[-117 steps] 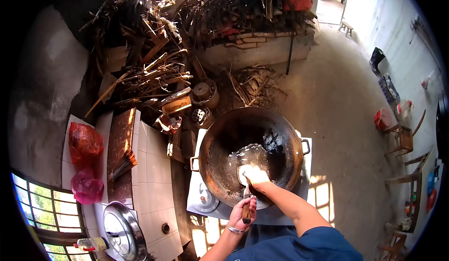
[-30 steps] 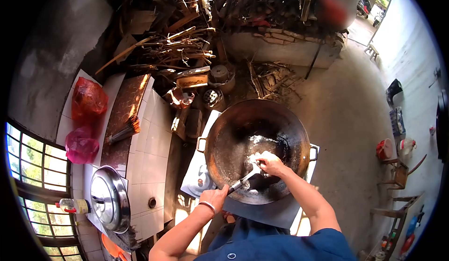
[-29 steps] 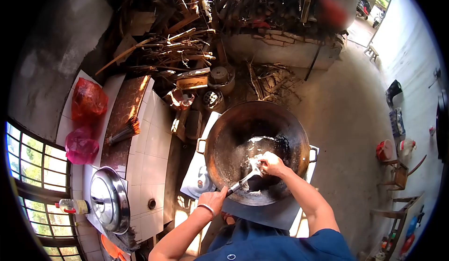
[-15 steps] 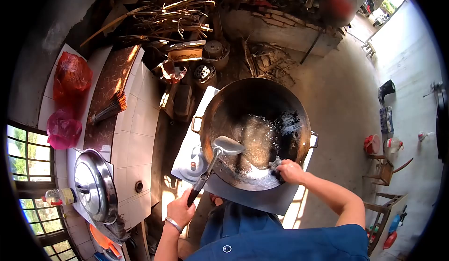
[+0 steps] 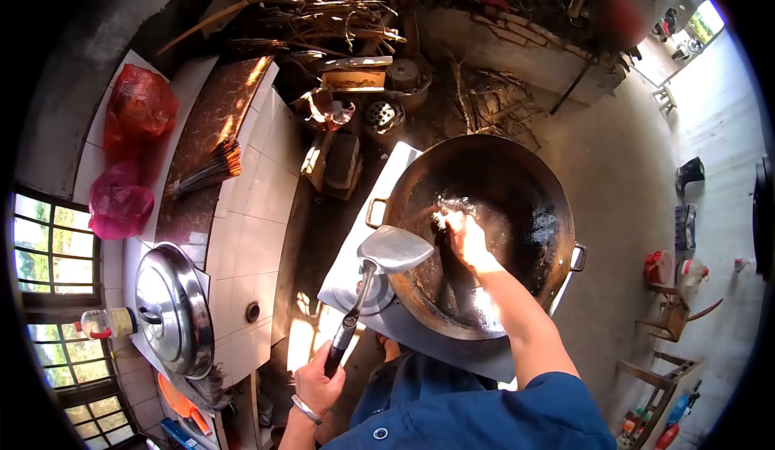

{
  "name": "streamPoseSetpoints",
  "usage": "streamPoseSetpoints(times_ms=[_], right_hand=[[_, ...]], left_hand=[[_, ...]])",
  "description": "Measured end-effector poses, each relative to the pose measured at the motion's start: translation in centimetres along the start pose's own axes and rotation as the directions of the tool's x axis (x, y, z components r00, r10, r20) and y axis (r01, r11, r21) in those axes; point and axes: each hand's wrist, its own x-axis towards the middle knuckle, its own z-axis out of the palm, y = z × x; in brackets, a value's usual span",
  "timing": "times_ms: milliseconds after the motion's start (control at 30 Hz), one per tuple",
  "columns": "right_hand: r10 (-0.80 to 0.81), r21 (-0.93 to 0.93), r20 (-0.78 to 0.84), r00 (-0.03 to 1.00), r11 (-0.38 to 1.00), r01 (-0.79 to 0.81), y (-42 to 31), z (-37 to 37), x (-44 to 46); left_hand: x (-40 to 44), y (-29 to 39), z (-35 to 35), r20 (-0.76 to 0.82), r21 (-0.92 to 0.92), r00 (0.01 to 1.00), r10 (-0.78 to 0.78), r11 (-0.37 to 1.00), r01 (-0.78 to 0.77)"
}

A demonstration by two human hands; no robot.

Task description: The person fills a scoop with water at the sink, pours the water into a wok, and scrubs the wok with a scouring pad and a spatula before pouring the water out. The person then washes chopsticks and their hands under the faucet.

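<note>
My left hand (image 5: 317,381) is closed around the black handle of a wok spatula (image 5: 395,250). Its broad metal blade is over the left rim of a large two-handled wok (image 5: 557,200). Deep inside the wok, my right hand (image 5: 467,242) presses a small greyish scouring pad (image 5: 441,217) against the inner wall, the pad mostly hidden under my fingers. Wet, shiny patches cover the wok's dark inside. Below the wok is a pale grey stove top (image 5: 436,351).
On the tiled counter to the left are a steel lid (image 5: 173,309), a bundle of sticks (image 5: 206,169), plastic bags (image 5: 141,111) and a bottle (image 5: 109,322). Firewood (image 5: 323,18) is piled at the back. A wooden chair (image 5: 668,321) stands along the right wall.
My right hand has moved with the pad from the wok's near right edge up and left, deeper into the wok. The spatula stays in my left hand. The whole view has shifted slightly.
</note>
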Motion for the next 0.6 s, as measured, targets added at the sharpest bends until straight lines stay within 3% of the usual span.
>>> streamPoseSetpoints(times_ms=[67,167,200,233,267,333,400,467,533,600], right_hand=[[-0.219,-0.416,0.078,0.973,0.879,0.232,0.0,-2.9,0.8],[-0.136,-0.573,0.151,0.979,0.795,0.199,1.7,-4.3,1.3],[-0.048,-0.598,0.257,0.965,0.777,0.198,2.1,-5.9,1.4],[-0.062,-0.589,0.208,0.976,0.789,0.175,2.4,-7.5,1.3],[-0.069,-0.577,0.163,0.984,0.803,0.152,1.9,-9.2,0.5],[-0.191,-0.354,0.264,0.945,0.893,0.279,1.4,-11.8,-1.9],[-0.135,-0.299,0.333,0.933,0.923,0.241,-1.7,-12.5,-6.1],[0.001,-0.212,0.409,0.912,0.973,0.094,-4.7,-11.3,-9.9],[-0.23,0.091,0.438,0.869,0.973,0.211,-4.6,-7.5,-11.9],[-0.324,0.164,0.347,0.88,0.945,0.283,-6.7,-3.9,-11.8]], left_hand=[[-0.2,0.2,0.1,0.042,0.023,0.999,0.005,1.0,-0.006],[-0.5,0.9,0.0,0.039,-0.003,0.998,0.051,0.999,-0.051],[-0.6,0.8,-0.3,0.044,0.021,0.996,0.073,0.997,-0.074],[-0.7,1.1,-0.7,0.042,0.011,0.997,0.067,0.998,-0.067],[-0.8,1.1,-1.2,0.036,0.015,0.997,0.073,0.997,-0.073],[-0.9,0.5,-1.4,0.044,-0.049,0.998,0.046,0.998,-0.044],[-0.8,0.6,-2.1,0.04,-0.04,0.998,0.044,0.998,-0.042],[-0.3,0.0,-1.9,0.007,-0.071,0.997,0.072,0.995,-0.071],[-0.4,-0.2,-2.2,0.036,-0.039,0.999,0.013,0.999,-0.011],[-0.3,0.3,-2.3,-0.01,-0.128,0.999,0.039,0.991,-0.04]])
